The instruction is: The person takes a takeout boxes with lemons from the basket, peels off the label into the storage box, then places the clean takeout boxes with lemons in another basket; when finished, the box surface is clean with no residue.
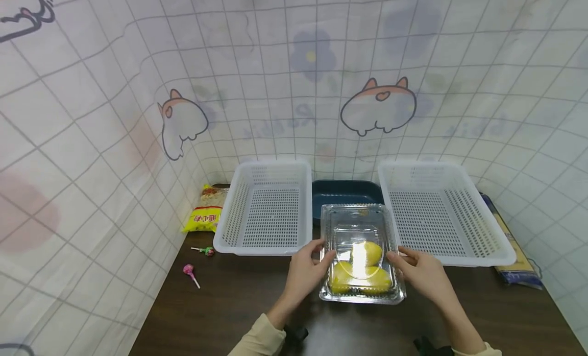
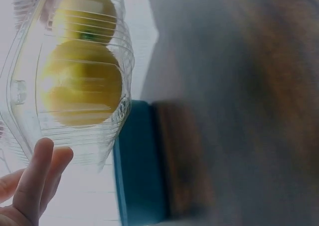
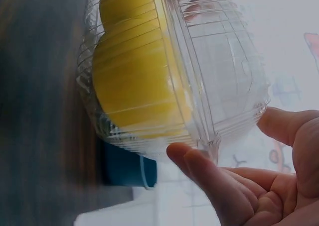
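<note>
While our left hand (image 1: 305, 274) grasps one side of the clear clamshell box (image 1: 360, 254) and our right hand (image 1: 420, 274) grasps the other, it sits near the bench's front edge, holding yellow fruit (image 1: 360, 274). Behind it lie two white baskets (image 1: 268, 208) and a dark blue tray (image 1: 344, 192).
</note>
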A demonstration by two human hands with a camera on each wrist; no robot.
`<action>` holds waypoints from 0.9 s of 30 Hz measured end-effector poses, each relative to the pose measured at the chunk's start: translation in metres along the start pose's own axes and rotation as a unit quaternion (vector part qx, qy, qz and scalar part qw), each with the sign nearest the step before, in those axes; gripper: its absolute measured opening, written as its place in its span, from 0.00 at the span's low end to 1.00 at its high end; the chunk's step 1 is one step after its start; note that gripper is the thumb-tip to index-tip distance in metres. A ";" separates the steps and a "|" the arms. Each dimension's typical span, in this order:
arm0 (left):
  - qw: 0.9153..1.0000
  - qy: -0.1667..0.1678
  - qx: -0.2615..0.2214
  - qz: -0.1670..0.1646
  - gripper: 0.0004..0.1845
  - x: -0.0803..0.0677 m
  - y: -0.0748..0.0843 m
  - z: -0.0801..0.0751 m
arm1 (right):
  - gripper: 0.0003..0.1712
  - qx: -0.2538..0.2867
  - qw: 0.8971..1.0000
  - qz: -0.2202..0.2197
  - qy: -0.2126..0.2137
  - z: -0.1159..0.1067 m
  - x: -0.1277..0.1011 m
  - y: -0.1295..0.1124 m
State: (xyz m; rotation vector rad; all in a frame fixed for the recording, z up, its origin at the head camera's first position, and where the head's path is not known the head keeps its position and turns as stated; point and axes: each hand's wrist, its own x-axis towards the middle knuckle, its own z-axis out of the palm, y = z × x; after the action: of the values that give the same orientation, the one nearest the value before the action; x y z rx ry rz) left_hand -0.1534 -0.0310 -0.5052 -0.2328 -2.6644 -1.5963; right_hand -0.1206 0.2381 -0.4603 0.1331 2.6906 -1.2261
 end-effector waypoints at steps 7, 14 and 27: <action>1.000 -0.008 -0.008 0.023 0.29 0.010 0.020 -0.006 | 0.47 0.067 0.997 0.035 0.007 -0.013 -0.002 -0.001; 1.000 -0.009 -0.015 0.025 0.30 0.028 0.045 0.002 | 0.45 0.119 0.993 0.016 0.003 -0.038 0.000 0.004; 0.996 -0.065 -0.044 0.030 0.32 0.056 0.074 0.028 | 0.46 0.262 0.965 -0.004 0.022 -0.077 0.004 0.025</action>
State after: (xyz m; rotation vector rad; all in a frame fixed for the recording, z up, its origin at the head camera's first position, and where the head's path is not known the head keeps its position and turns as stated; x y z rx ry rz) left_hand -0.1965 0.0341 -0.4479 -0.4286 -2.6529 -1.7404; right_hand -0.1308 0.3128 -0.4302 0.2206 2.3321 -1.9278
